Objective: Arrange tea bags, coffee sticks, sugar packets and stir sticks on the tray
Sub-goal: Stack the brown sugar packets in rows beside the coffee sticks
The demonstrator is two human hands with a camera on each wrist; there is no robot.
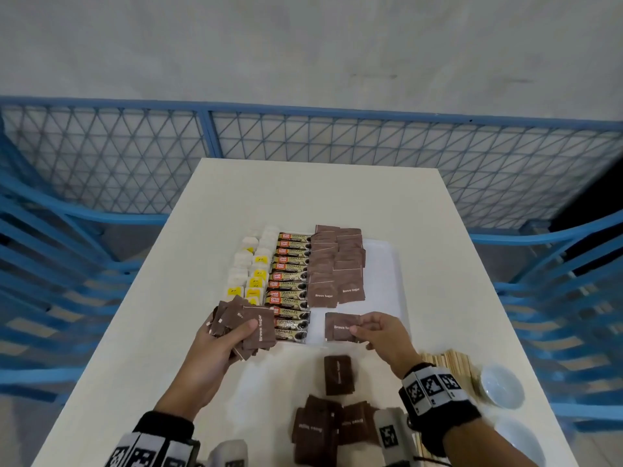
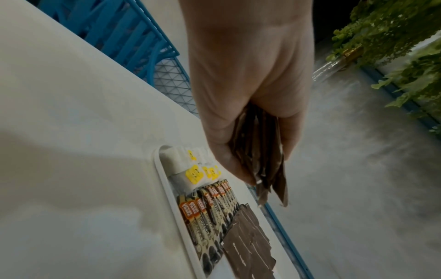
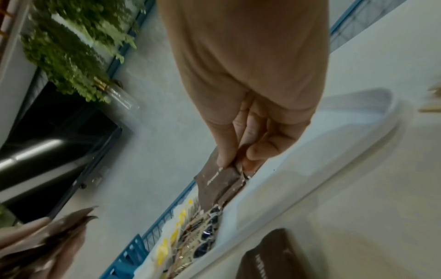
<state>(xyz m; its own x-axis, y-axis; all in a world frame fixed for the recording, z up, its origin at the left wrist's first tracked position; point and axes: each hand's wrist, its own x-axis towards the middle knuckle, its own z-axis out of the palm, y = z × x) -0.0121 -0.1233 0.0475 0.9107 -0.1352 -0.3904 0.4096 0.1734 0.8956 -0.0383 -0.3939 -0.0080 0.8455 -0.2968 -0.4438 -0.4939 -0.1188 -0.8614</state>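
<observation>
White tray (image 1: 384, 264), shallow, rounded rim, lying lengthwise away from the person on a pale table (image 1: 337, 190). Contents, left to right: tea bags (image 1: 251, 264), soft white pouches with yellow tags, two columns; coffee sticks (image 1: 291, 271), glossy narrow sachets, black and gold with orange ends, long axes crosswise, stacked in one column; sugar packets (image 1: 335, 264), flat matte brown paper squares, overlapping in two columns that end short of the near rim. The tray's right strip is bare. Right hand (image 1: 381, 332): thumb and fingertips pinching one brown packet (image 1: 340, 326) by its right edge, held flat and low over the near gap of the tray, just in front of the last laid packets; whether it touches the tray cannot be told. Left hand (image 1: 224, 335): fingers curled round a fanned bundle of packets (image 1: 247, 326), thumb across the top one, hovering over the tray's near left corner. Judgement: the open slot lies directly ahead of the right hand, which is nearer, so the packet need only travel slightly forward, its printed line kept crosswise like its neighbours. Loose brown packets (image 1: 332, 423) lie on the table near the person. Wooden stir sticks (image 1: 448, 360), thin pale slats, lie off the tray at the right, beside a small white bowl (image 1: 502, 385).
</observation>
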